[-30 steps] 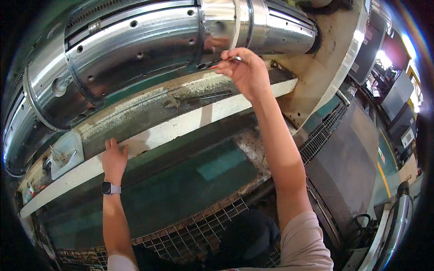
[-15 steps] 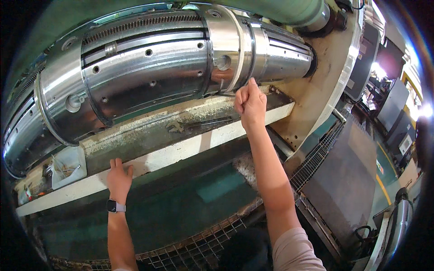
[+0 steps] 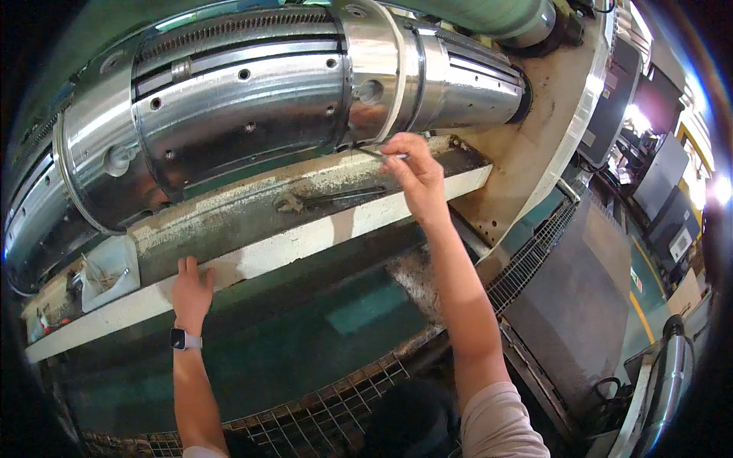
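My right hand is closed around a thin metal rod, held just under the large shiny metal cylinder. The rod points left toward the cylinder's underside near a pale raised ring; whether its tip touches is too small to tell. My left hand rests with fingers stretched over the edge of a cream-painted beam, holding nothing. An adjustable wrench lies on the dark ledge behind the beam, between my two hands.
A white plastic tub with thin sticks inside stands left of my left hand. A tan machine side wall rises at the right. Above the cylinder runs a green roller. Metal grating lies below, near my body.
My right hand has turned and come slightly left and down, bringing the thin metal rod into sight. My left hand stays on the beam; the whole view has shifted a little.
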Available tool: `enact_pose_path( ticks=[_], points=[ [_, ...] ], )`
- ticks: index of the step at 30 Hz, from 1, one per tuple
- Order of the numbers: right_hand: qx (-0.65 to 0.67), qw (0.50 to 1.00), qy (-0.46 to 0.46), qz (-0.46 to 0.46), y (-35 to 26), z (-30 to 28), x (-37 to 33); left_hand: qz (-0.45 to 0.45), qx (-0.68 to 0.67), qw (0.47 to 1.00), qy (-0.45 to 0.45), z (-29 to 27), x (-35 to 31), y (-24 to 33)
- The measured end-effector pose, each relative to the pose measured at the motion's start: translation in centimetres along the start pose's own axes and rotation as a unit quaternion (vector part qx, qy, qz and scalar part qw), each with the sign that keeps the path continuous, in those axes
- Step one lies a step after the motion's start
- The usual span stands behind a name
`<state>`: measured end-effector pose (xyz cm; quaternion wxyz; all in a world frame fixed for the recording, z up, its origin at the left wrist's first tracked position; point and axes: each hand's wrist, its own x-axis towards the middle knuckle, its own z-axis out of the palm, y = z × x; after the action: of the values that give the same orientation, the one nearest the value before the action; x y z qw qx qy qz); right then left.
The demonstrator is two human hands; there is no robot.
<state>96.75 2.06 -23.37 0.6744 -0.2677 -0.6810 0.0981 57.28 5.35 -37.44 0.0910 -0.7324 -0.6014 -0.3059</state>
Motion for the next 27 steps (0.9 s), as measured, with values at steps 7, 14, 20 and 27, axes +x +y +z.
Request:
enact_pose_path(
  ticks=[7, 14, 20, 27],
  points=[
    [-0.614, 0.780, -0.015, -0.119, -3.8, -0.8, 1.7, -0.008, -0.006, 1.000, -0.010, 0.5, 0.1, -1.1],
    [-0.461, 0.849, -0.117, 0.229, -6.2, 0.4, 2.5, -0.026, -0.036, 0.999, -0.026, 0.0, 0.1, -0.8],
    [-0.458, 0.857, -0.199, 0.122, -7.1, 0.5, 3.0, -0.022, -0.039, 0.998, -0.037, -0.3, 0.2, -1.0],
    [-0.383, 0.795, -0.455, 0.122, -8.6, -0.2, 4.8, -0.013, -0.037, 0.999, -0.038, -0.7, 0.2, -0.7]
  ],
)
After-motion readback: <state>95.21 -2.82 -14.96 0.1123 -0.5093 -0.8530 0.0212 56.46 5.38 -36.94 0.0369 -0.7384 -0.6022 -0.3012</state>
